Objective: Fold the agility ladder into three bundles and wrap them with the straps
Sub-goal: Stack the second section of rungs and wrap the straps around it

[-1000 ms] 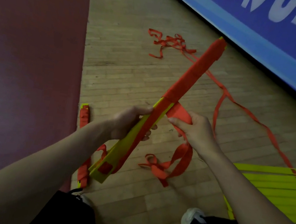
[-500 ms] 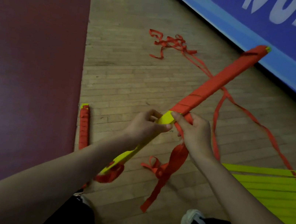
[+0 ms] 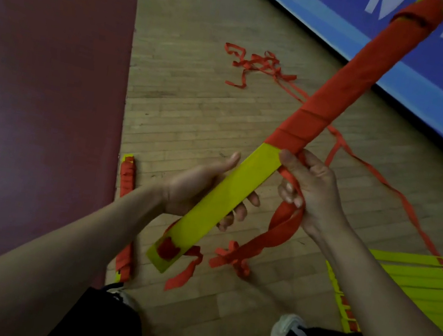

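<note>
The left hand (image 3: 197, 187) lies palm up under a long flat bundle (image 3: 303, 122) of stacked yellow plastic ladder rungs. Its thumb lies along the near edge and its fingers (image 3: 239, 211) curl round the underside, so that their tips show past the far edge and clamp the bare yellow stretch. From those fingers the bundle runs up and away at a slant, its upper length already bound in tight turns of red webbing. Below them the short yellow end bears a red patch and a loose red tail. The right hand (image 3: 315, 191) sits just beyond the left fingertips. Its thumb presses the bundle's edge where the red turns meet the yellow, and its other fingers (image 3: 293, 199) close round a wide red fabric strap (image 3: 283, 227). That strap leaves the last turn, passes through the fist and hangs in a loop beneath it, down to a knotted bunch on the pale wooden plank floor (image 3: 189, 104). Beyond the right knuckles more red webbing trails to a loose tangle (image 3: 259, 66) near a blue banner (image 3: 430, 84). Below the left wrist a second bundle, fully wrapped in red (image 3: 126, 179), lies on the floor beside a dark red mat (image 3: 45, 81). Under the right forearm, flat yellow rungs (image 3: 414, 279) lie spread side by side.
</note>
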### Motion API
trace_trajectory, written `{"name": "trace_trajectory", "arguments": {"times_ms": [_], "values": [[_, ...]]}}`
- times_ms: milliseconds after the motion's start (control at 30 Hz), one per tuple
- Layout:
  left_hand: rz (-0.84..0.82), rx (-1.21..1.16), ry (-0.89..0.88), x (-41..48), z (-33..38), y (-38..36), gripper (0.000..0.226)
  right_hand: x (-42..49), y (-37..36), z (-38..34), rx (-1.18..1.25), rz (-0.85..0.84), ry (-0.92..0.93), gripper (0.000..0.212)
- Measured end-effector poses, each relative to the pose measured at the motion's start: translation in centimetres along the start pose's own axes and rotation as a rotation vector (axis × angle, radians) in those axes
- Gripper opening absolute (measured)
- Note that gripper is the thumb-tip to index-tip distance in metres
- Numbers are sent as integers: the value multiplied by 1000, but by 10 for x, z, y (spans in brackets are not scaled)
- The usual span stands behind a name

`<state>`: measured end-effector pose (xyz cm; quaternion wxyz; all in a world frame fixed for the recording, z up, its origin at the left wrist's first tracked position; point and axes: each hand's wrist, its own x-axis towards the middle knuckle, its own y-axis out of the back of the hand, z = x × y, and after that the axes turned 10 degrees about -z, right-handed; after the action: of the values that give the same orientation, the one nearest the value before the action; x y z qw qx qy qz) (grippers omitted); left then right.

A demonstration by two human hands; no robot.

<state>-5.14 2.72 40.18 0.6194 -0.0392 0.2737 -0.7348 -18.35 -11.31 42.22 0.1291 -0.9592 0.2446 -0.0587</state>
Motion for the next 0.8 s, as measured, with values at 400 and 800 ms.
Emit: {"name": "trace_trajectory", "arguments": {"times_ms": [400, 800], "values": [[196, 47, -39, -5, 7, 9, 61, -2, 15, 12, -347, -38, -134, 23], [325, -31, 6, 7, -3, 9, 54, -6, 18, 27, -636, 101, -114, 14]]}}
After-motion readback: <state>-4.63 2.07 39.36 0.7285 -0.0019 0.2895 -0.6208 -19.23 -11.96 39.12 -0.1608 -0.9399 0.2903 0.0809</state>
